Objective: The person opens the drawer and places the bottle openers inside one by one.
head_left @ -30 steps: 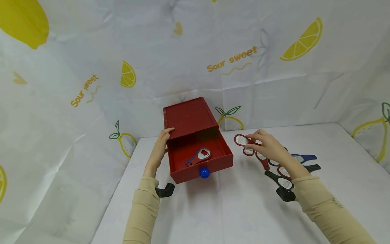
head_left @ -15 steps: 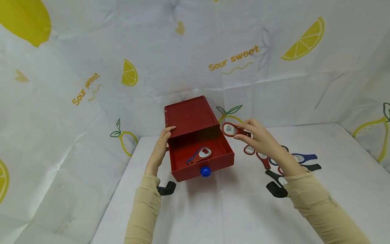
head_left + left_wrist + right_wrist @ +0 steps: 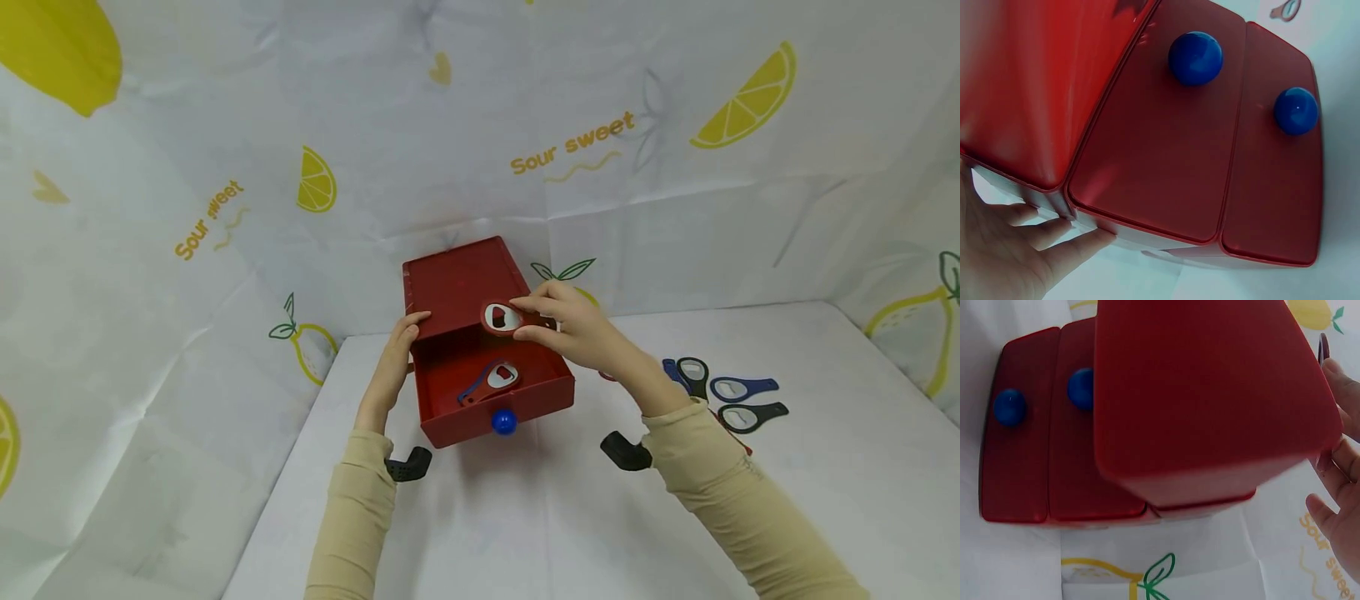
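A red drawer cabinet [image 3: 465,283] stands at the back of the table, its top drawer [image 3: 450,432] pulled out. My right hand [image 3: 576,332] pinches a red bottle opener [image 3: 501,318] by its handle, above the drawer's back part. Inside the drawer lies another red bottle opener [image 3: 501,377], partly covering a blue one. My left hand [image 3: 390,371] rests against the cabinet's left side, one fingertip over the top edge. In the left wrist view, that hand's straight fingers [image 3: 1079,250] touch the side wall. The drawer hides part of my right hand's work in the right wrist view.
Several bottle openers lie on the right of the table, including a blue one [image 3: 742,388] and a black one [image 3: 752,416]; my right forearm covers others. Blue knobs [image 3: 1195,58] stick out from the drawer fronts. A lemon-print cloth [image 3: 442,125] hangs behind the cabinet.
My right hand has carried the red bottle opener leftward, from above the loose openers to over the open drawer. The left hand has stayed on the cabinet.
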Tool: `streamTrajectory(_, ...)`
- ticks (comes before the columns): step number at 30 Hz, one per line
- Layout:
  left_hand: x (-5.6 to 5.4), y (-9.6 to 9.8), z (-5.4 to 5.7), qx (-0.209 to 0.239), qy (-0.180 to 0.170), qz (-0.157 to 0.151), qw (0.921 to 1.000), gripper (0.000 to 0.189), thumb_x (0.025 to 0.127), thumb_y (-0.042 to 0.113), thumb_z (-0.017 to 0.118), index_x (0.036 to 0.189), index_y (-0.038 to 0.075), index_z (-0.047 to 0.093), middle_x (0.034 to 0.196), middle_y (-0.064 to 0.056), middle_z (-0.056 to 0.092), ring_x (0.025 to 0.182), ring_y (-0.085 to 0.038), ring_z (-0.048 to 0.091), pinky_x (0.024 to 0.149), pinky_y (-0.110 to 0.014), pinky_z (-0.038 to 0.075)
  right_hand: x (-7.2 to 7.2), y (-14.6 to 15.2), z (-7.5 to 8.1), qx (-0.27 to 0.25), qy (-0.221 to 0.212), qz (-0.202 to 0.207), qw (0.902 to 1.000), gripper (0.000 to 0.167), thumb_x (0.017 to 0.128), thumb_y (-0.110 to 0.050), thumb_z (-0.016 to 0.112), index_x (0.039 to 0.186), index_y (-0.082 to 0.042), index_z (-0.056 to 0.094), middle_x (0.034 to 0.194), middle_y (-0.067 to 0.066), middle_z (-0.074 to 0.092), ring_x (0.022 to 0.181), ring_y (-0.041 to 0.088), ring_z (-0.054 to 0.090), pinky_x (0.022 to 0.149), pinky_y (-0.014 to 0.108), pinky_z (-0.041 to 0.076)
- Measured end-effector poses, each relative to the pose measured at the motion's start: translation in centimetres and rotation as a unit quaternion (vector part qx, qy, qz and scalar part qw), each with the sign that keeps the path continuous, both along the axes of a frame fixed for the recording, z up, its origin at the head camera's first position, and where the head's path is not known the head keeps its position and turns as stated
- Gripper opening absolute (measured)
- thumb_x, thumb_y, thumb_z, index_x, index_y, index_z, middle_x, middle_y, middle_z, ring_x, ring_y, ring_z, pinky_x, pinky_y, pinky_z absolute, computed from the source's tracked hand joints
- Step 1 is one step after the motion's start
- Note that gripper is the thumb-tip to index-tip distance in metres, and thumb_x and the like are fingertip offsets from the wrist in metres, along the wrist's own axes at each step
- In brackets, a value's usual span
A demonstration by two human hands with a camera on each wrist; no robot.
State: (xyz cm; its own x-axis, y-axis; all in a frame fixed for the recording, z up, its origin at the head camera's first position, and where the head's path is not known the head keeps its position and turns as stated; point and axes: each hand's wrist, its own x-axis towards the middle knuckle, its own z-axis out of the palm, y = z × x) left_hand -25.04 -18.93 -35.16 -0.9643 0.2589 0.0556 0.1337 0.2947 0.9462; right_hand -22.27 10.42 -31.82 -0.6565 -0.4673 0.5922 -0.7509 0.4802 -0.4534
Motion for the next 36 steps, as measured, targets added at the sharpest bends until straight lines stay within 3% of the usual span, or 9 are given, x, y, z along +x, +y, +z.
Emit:
streamTrajectory(4,0.0,0.0,0.0,0.003,-0.003,0.001,1.0000,0.041,0.102,0.034,0.026,0.140,0.023,0.036,0.148,-0.008,0.028,0.131,-0.028,0.035,0.098,-0.052,0.037,-0.3,-1.3,0.3,0.015,-0.034,0.002,0.9993,0.041,0.079,-0.020,0.073,0.118,-0.006,0.064,0.099,0.005,0.056,0.088,0.013,0.045,0.072,0.026,0.036)
streamTrajectory(20,-0.1,0.0,0.0,-0.002,-0.003,0.008,1.0000,0.040,0.102,0.033,0.026,0.139,0.023,0.037,0.147,-0.009,0.030,0.130,-0.028,0.036,0.097,-0.052,0.038,-1.0,-4.0,-0.8,0.153,0.015,0.004,0.9881,0.039,0.075,-0.036,0.074,0.106,-0.012,0.071,0.087,0.000,0.060,0.080,0.013,0.044,0.074,0.029,0.033)
streamTrajectory(25,-0.1,-0.1,-0.2,-0.001,0.001,0.005,1.0000,0.040,0.102,0.033,0.026,0.139,0.023,0.037,0.147,-0.009,0.030,0.129,-0.027,0.036,0.097,-0.051,0.038,-1.1,-4.2,-1.0,0.174,0.005,-0.008,0.9847,0.039,0.074,-0.039,0.075,0.104,-0.015,0.072,0.085,-0.002,0.061,0.080,0.012,0.042,0.079,0.032,0.033)
streamTrajectory(27,-0.1,-0.2,-0.2,0.000,0.005,0.003,1.0000,0.040,0.102,0.033,0.026,0.139,0.022,0.036,0.147,-0.009,0.030,0.129,-0.027,0.036,0.097,-0.051,0.038,-1.0,-4.3,-0.9,0.195,0.001,-0.010,0.9808,0.038,0.074,-0.040,0.074,0.104,-0.016,0.072,0.087,-0.002,0.061,0.086,0.014,0.046,0.091,0.037,0.035)
streamTrajectory(30,0.0,-0.2,-0.1,0.003,0.007,0.002,1.0000,0.040,0.102,0.033,0.026,0.139,0.021,0.036,0.147,-0.009,0.029,0.130,-0.028,0.035,0.098,-0.052,0.037,-0.9,-4.3,-0.8,0.243,0.000,-0.013,0.9698,0.036,0.075,-0.040,0.073,0.103,-0.018,0.072,0.089,-0.002,0.062,0.096,0.018,0.049,0.106,0.048,0.027)
streamTrajectory(32,0.0,-0.1,0.0,0.005,0.007,0.002,1.0000,0.040,0.102,0.033,0.026,0.139,0.021,0.036,0.148,-0.009,0.029,0.130,-0.028,0.035,0.098,-0.053,0.037,-0.8,-4.3,-0.8,0.272,0.002,-0.014,0.9622,0.035,0.076,-0.040,0.073,0.103,-0.018,0.072,0.091,-0.002,0.063,0.102,0.020,0.050,0.111,0.055,0.018)
streamTrajectory(36,0.1,-0.1,0.0,0.008,0.007,0.000,0.9999,0.040,0.102,0.033,0.026,0.140,0.021,0.036,0.148,-0.010,0.028,0.130,-0.029,0.035,0.098,-0.054,0.036,-0.8,-4.3,-0.8,0.296,-0.003,-0.019,0.9551,0.034,0.075,-0.040,0.073,0.102,-0.019,0.072,0.091,-0.003,0.062,0.103,0.019,0.049,0.110,0.057,0.015)
